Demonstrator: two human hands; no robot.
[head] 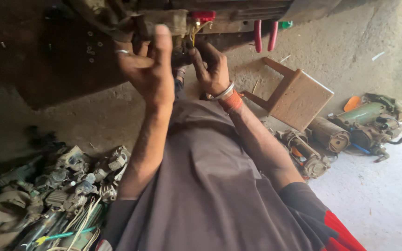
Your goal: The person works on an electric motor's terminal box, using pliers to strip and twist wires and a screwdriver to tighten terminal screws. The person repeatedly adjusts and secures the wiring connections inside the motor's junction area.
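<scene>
Both hands up: left hand (147,65) and right hand (210,65) clamped on the grimy wired part (175,25), between them.

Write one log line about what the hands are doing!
left hand: fingers on dirty metal part | right hand: at its wires | nearby: red-handled pliers, wooden stool

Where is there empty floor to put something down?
The pale floor right of the sleeve, below the old motors, is bare. The dark ground left of the arms looks open too. The parts pile at lower left is crowded.
</scene>
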